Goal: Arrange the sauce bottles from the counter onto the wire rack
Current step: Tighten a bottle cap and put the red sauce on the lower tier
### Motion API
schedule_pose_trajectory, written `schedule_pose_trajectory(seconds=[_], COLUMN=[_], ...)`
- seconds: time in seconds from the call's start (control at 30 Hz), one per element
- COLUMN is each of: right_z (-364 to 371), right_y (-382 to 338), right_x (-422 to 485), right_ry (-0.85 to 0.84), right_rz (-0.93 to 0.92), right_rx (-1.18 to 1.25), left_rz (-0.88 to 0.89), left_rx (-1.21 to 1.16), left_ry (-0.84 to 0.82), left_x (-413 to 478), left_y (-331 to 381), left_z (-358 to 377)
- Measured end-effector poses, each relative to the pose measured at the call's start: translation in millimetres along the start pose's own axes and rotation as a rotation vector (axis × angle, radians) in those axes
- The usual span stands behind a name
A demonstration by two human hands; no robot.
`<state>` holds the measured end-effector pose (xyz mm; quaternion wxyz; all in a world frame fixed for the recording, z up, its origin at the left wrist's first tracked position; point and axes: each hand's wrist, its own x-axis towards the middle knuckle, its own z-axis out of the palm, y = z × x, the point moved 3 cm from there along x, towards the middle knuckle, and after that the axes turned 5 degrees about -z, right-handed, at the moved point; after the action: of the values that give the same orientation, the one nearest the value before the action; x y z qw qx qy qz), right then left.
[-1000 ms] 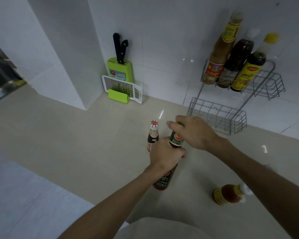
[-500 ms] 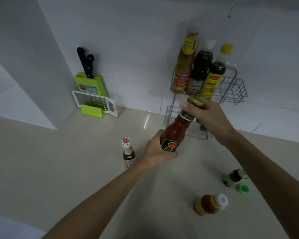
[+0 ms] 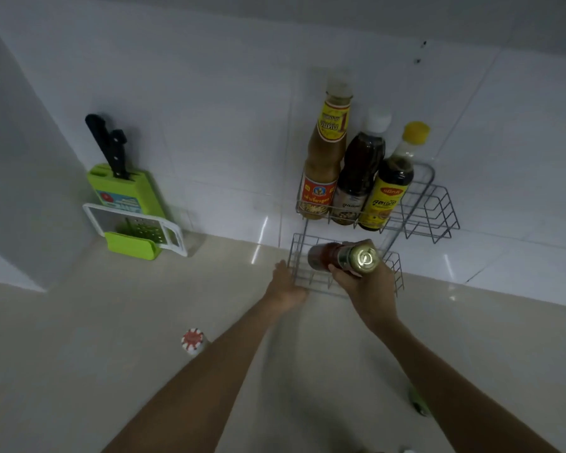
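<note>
1. White tiled wall [image 3: 209,103] is running behind a pale glossy tabletop [image 3: 79,371]; dim light, reflections are showing on it.
2. Green knife block [image 3: 125,191] with black handles is standing far left, a white grater [image 3: 134,223] leaning in front.
3. Small red-capped bottle [image 3: 192,341] is standing on the tabletop, left of the arms.
4. Left hand [image 3: 286,286] is resting against the left front edge of the wire rack [image 3: 438,204]; grip unclear, fingers look loosely spread.
5. Right hand [image 3: 361,282] is gripping a red sauce bottle [image 3: 340,256], gold cap toward camera, at the lower tier.
6. Three bottles are sitting upright in the upper tier.
7. Green object [image 3: 419,402] is peeking beside the right forearm.
</note>
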<state>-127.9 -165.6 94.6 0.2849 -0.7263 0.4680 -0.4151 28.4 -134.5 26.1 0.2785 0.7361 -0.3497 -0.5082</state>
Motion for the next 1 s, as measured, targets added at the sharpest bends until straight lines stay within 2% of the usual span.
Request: schedule_pose_trajectory(seconds=[0.27,0.53,0.8,0.9,1.0], right_z=[46,69,87,84,78], right_y=[30,30,23,23,18], right_x=[28,55,62,62,53], right_ry=[-0.193,-0.297,-0.341,-0.417,-0.425], right_rz=[0.007,0.045,0.177,0.249,0.343], right_rx=[-0.059,-0.295,-0.25,-0.23,-0.158], left_rz=[-0.121,-0.084,-0.071,-0.101,-0.108], left_rx=[-0.085,-0.204,-0.191,-0.134,-0.076], left_ry=[-0.066,-0.094,-0.114,-0.076,0.089], left_x=[31,34,31,26,8], left_y=[-8,-13,-12,-11,-1], left_z=[-1,5,4,4,1])
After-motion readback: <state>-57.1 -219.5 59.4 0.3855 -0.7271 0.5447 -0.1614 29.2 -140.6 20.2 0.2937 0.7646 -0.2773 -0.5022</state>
